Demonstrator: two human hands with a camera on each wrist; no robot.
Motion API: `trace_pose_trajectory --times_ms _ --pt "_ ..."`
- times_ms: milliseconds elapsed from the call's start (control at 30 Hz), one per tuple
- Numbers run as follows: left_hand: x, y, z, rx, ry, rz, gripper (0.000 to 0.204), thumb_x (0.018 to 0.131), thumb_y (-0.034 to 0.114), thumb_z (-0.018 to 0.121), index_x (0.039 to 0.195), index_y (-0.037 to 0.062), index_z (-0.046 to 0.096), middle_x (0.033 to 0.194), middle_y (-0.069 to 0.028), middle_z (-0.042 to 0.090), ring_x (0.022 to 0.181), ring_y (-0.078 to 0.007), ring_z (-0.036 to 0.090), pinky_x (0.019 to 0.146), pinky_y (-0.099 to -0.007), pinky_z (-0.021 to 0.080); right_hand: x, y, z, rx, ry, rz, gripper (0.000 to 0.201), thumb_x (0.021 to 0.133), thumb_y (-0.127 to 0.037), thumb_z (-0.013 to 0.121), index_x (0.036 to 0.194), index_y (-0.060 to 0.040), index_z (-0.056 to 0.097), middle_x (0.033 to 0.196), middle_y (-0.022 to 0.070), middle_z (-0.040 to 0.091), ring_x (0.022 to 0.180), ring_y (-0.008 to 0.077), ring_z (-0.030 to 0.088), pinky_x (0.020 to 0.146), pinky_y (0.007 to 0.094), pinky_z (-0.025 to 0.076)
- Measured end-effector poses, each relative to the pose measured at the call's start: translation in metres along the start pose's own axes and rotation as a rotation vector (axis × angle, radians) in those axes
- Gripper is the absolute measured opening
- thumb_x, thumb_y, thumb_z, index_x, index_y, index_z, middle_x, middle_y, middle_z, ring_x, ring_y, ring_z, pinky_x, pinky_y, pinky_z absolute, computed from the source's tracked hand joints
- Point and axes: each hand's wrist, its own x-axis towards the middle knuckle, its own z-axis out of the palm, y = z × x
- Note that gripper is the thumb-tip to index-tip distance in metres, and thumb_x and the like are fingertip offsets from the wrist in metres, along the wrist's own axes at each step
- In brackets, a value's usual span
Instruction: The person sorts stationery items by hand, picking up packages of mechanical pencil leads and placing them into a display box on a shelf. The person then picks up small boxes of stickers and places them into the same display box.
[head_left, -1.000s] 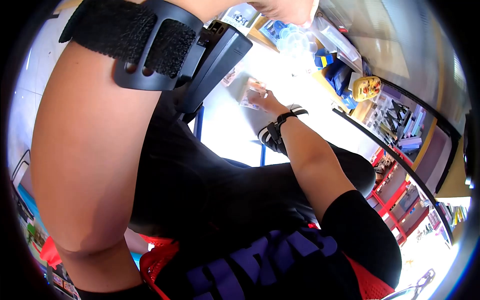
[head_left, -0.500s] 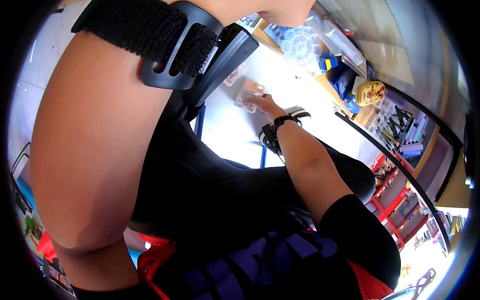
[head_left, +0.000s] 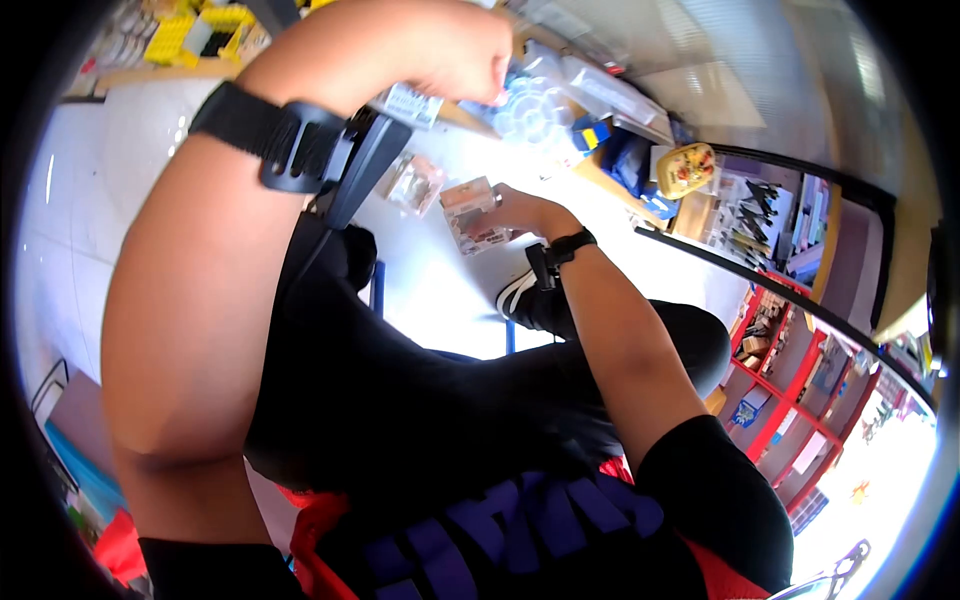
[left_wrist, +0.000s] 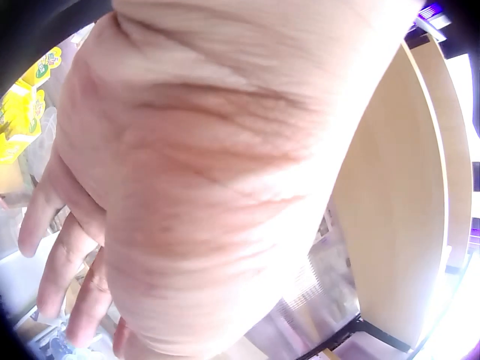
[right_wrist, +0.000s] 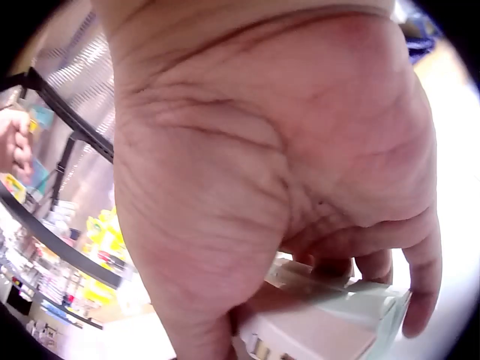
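My right hand (head_left: 525,212) grips a small box (head_left: 470,216) with pinkish and clear sides over the bright floor. In the right wrist view the thumb lies along one side of the box (right_wrist: 315,319) and the fingers curl over the other. A second, similar clear and pink box (head_left: 413,185) sits just left of it. My left hand (head_left: 465,55) is raised high beside a clear flower-shaped plastic tray (head_left: 535,110). Its fingers (left_wrist: 64,262) hang loosely spread in the left wrist view, with nothing seen in them.
A shelf edge (head_left: 610,190) runs along the right, carrying blue packs (head_left: 628,160) and a yellow patterned case (head_left: 686,170). Beyond a black rail stands a red rack (head_left: 790,410). Yellow boxes (head_left: 205,35) stand at the far left. A shoe (head_left: 530,300) is below the right wrist.
The left hand has moved left and come further into view. The gripped box has shifted slightly left and down in the head view as the camera turned, and the second box shows more fully.
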Motion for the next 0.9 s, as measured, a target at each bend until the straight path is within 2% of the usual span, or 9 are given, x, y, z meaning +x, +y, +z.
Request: trace_pose_trajectory --times_ms 67,133,267,333,367,533,600,667,900 --pt "0.003 -0.002 0.001 -0.073 -0.002 0.026 0.034 0.094 0.034 0.072 0.115 0.0077 0.071 0.101 -0.0129 0.073 0.091 -0.0248 0.07 0.082 -0.0368 0.054 -0.034 -0.011 -0.023 0.102 0.158 -0.122 0.092 0.068 -0.034 0.092 0.139 -0.0011 0.045 0.118 0.0148 0.067 0.104 0.0256 0.068 0.077 0.0364 0.06" --pt "-0.003 0.001 0.005 -0.092 0.126 0.032 0.044 0.096 0.039 0.07 0.127 0.0078 0.066 0.112 -0.015 0.071 0.099 -0.0268 0.069 0.088 -0.0364 0.053 -0.076 -0.025 -0.043 0.182 0.224 -0.237 0.088 0.074 -0.024 0.087 0.148 -0.0041 0.043 0.127 0.014 0.065 0.11 0.0245 0.066 0.09 0.0361 0.056" --pt "-0.013 0.024 -0.003 -0.405 0.096 0.073 0.063 0.1 0.05 0.062 0.149 0.0115 0.049 0.126 -0.0137 0.067 0.109 -0.0205 0.066 0.091 -0.0341 0.052 -0.189 -0.059 -0.052 0.322 0.142 -0.775 0.069 0.085 -0.014 0.078 0.147 -0.0058 0.049 0.132 0.0091 0.063 0.115 0.0201 0.063 0.095 0.0358 0.055" --pt "-0.026 0.042 -0.002 -0.628 0.104 0.129 0.067 0.1 0.053 0.061 0.153 0.0146 0.045 0.128 -0.011 0.066 0.111 -0.0203 0.065 0.089 -0.0336 0.054 -0.245 -0.062 -0.034 0.539 0.245 -0.796 0.059 0.088 -0.014 0.078 0.14 0.0004 0.055 0.123 0.0069 0.067 0.11 0.0164 0.063 0.092 0.0305 0.053" --pt "-0.032 0.056 -0.006 -0.767 0.014 0.116 0.082 0.095 0.062 0.063 0.155 0.011 0.039 0.139 -0.0156 0.059 0.121 -0.0278 0.062 0.096 -0.0388 0.055 -0.254 -0.055 -0.029 0.597 0.258 -0.839 0.058 0.089 -0.015 0.077 0.14 0.0003 0.054 0.124 0.0072 0.067 0.112 0.0168 0.063 0.094 0.0312 0.053" --pt "-0.047 0.088 0.008 -1.23 -0.234 0.271 0.076 0.096 0.049 0.069 0.153 0.0072 0.041 0.139 -0.0106 0.058 0.125 -0.0237 0.06 0.099 -0.0389 0.055 -0.291 -0.04 -0.014 0.832 0.284 -1.012 0.056 0.093 -0.012 0.071 0.143 -0.0004 0.051 0.133 0.01 0.064 0.122 0.0212 0.061 0.105 0.0361 0.048" --pt "-0.047 0.096 0.014 -1.226 -0.123 0.345 0.068 0.096 0.027 0.073 0.151 0.003 0.041 0.139 -0.0074 0.058 0.123 -0.0176 0.061 0.1 -0.0359 0.055 -0.299 -0.034 -0.011 0.897 0.28 -1.053 0.055 0.094 -0.012 0.07 0.144 -0.0005 0.05 0.135 0.011 0.064 0.125 0.0238 0.061 0.107 0.0383 0.048" --pt "-0.042 0.101 0.025 -1.282 -0.027 0.395 0.054 0.095 0.023 0.075 0.139 0.0013 0.053 0.129 -0.0089 0.063 0.113 -0.0151 0.064 0.096 -0.0312 0.055 -0.303 -0.028 -0.01 0.996 0.3 -1.071 0.052 0.096 -0.011 0.069 0.143 -0.0004 0.05 0.133 0.0119 0.065 0.123 0.0255 0.063 0.107 0.0393 0.049" --pt "-0.033 0.128 0.036 -1.321 0.241 0.416 0.06 0.092 0.016 0.079 0.14 -0.0005 0.047 0.131 -0.01 0.062 0.116 -0.0168 0.063 0.097 -0.0327 0.054 -0.306 -0.017 -0.021 1.053 0.33 -1.096 0.046 0.097 -0.012 0.069 0.139 -0.0024 0.053 0.128 0.0106 0.067 0.118 0.0237 0.066 0.101 0.0396 0.053"
